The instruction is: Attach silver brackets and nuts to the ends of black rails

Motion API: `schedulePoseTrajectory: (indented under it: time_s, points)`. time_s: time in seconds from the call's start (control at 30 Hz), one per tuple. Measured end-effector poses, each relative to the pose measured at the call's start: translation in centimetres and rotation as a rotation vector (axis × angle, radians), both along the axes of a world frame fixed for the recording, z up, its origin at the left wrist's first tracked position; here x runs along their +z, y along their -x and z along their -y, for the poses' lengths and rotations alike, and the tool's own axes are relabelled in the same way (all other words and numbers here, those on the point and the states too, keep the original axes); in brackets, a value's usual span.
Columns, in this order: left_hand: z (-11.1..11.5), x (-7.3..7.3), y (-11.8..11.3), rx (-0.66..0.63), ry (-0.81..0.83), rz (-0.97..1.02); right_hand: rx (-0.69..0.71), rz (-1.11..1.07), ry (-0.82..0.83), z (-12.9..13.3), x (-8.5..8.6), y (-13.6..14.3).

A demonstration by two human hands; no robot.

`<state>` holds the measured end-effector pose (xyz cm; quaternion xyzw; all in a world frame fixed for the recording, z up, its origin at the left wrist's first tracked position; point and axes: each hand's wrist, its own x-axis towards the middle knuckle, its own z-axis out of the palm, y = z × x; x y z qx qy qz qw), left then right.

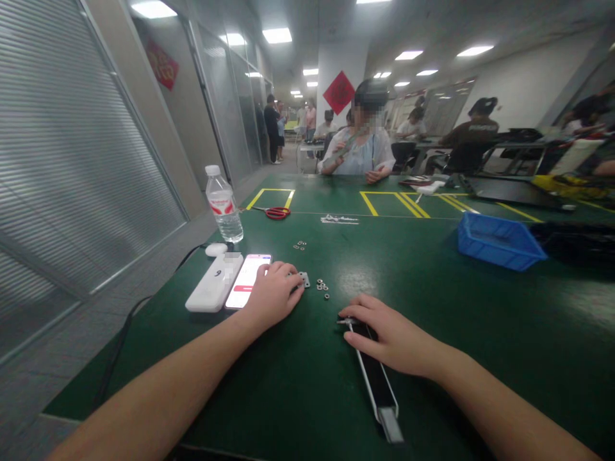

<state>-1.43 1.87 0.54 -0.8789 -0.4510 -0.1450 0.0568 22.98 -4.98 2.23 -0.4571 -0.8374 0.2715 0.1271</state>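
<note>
My left hand (275, 291) rests on the table beside the phone (248, 275), its fingers curled over a small metal plate with holes (306, 280). The fingers cover most of that plate. Just right of it lie several small metal nuts (320, 285). My right hand (382, 333) grips the far end of a long, narrow metal rail (372, 374), thumb on one side and fingers across the top. A small silvery piece (343, 321) pokes out at the left between thumb and fingers. At the rail's near end, a flat metal strip (391, 426) sticks out.
On the green table (269, 397) are a white power bank (211, 288), a water bottle (225, 208), red-handled scissors (276, 212), washers (300, 245), a row of small parts (339, 219) and a blue bin (500, 240). Across the table sits another person (360, 150).
</note>
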Motion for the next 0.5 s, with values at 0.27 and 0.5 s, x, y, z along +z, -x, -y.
schedulePoseTrajectory:
  time_s: [0.27, 0.5]
  points:
    - [0.3, 0.3, 0.0, 0.037, -0.03, -0.009, 0.006, -0.008, -0.017, 0.0, -0.2, -0.1]
    - [1.9, 0.4, -1.0, -0.35, 0.075, -0.065, 0.012, -0.009, -0.049, -0.2, -0.5, 0.0]
